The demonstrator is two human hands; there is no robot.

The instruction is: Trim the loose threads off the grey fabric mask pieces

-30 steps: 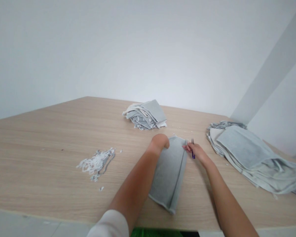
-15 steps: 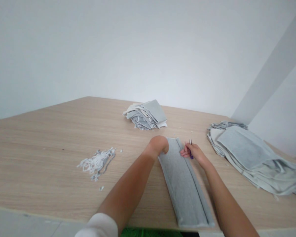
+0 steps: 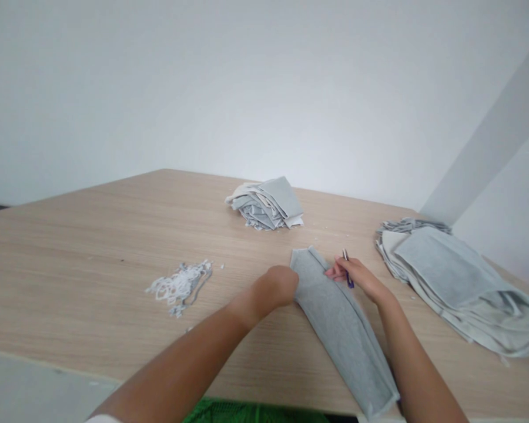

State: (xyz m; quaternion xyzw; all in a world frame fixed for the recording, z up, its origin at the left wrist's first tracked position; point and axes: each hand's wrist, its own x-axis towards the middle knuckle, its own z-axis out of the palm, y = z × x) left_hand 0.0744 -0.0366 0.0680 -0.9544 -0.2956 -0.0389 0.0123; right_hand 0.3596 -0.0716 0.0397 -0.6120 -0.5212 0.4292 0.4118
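A long strip of folded grey fabric point(image 3: 335, 317) lies slanted on the table, its near end bent toward the right at the front edge. My left hand point(image 3: 282, 286) is closed at the fabric's left edge near the far end; its fingertips are hidden. My right hand point(image 3: 355, 275) grips a small slim tool point(image 3: 350, 281) with a dark purple end and a shiny metal end; its exact kind is too small to make out. The fingertips of that hand touch the fabric's right edge, where a narrow fold runs along its length.
Several folded grey and beige pieces form a pile point(image 3: 268, 202) at the back of the wooden table point(image 3: 114, 235). To the right lies a larger stack of grey fabric point(image 3: 449, 267). White and grey trimmings point(image 3: 183, 285) are heaped on the left. A pale wall stands behind.
The fabric's near end has swung to the right, and the strip now lies more slanted and bent. My left wrist has turned and come slightly nearer. The tool stays in my right hand.
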